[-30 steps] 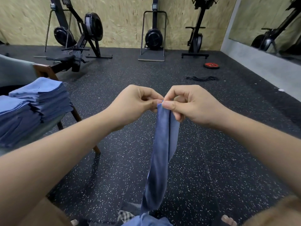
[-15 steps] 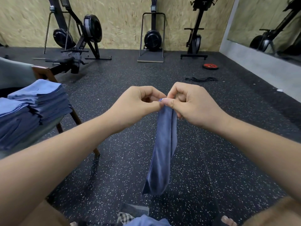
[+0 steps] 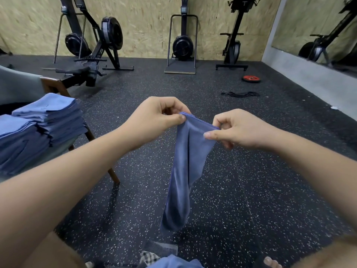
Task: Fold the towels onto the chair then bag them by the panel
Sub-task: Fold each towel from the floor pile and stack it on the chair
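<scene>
1. Head view, the grip: I see the left hand [image 3: 154, 120] pinching one end of the towel [image 3: 185, 171] at its upper hem between thumb and forefinger, the other fingers curled in. The right hand [image 3: 237, 130] pinches the other end of that hem the same way. The hands are apart, so the hem runs as a short taut line between them, slightly lower on the right.

2. Head view, why it is held so: I judge that gripping the two top corners lets the cloth's own weight pull it straight, ready for a clean fold in the air.

3. Head view, where it is and how it points: the towel hangs in front of the body, over the speckled floor [image 3: 251, 200] and touching nothing but the fingers. Its long axis is near vertical, the free end pointing down and tapering into loose lengthwise creases.

4. Head view, destination: the chair [image 3: 52, 85] stands to the left, well apart from the hanging towel, and already carries two stacks of folded towels [image 3: 50, 117], so I take folding as well along and bagging as not begun. No bag is visible.

5. Head view, bottom edge: more blue cloth [image 3: 173, 263] lies near the feet, probably still unfolded.
</scene>
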A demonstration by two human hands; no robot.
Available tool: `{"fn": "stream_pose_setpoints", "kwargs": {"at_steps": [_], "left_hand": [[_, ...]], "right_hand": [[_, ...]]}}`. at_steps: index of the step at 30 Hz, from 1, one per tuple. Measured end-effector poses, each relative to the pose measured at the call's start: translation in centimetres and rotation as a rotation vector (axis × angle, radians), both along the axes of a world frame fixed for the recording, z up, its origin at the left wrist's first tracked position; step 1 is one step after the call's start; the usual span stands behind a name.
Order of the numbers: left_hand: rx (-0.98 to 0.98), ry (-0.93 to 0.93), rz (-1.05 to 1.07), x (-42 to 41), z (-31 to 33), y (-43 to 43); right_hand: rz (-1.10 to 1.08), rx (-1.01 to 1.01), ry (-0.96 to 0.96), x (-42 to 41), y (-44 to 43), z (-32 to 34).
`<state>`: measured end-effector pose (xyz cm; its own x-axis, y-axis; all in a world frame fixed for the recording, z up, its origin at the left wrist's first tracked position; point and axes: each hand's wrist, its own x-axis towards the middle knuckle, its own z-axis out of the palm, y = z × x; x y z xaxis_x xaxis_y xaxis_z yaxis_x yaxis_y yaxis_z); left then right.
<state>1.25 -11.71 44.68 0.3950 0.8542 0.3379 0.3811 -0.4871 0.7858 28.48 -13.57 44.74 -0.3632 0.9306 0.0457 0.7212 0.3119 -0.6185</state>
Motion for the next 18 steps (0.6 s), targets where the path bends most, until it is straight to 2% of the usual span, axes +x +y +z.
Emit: {"fn": "stream_pose_setpoints", "kwargs": {"at_steps": [5,10,14,16,18], "left_hand": [[0.037,0.087,0.128,-1.7,0.0,1.4],[0.062,0.134,0.165,-2.2,-0.3,2.0],[0.068,0.064,0.17,-2.2,-0.3,2.3],[0.056,0.043,0.149,-2.0,-0.4,2.1],[0.062,0.051,0.112,-1.6,-0.5,1.7]], "right_hand": [[-0.086,0.119,-0.077,1.2,0.4,0.3],[-0.147,0.302,0.059,1.4,1.0,0.3],[-0.092,0.257,0.282,1.2,1.2,0.3],[-0.068,0.238,0.217,1.4,1.2,0.4],[-0.064,0.22,0.069,1.4,1.0,0.4]]}}
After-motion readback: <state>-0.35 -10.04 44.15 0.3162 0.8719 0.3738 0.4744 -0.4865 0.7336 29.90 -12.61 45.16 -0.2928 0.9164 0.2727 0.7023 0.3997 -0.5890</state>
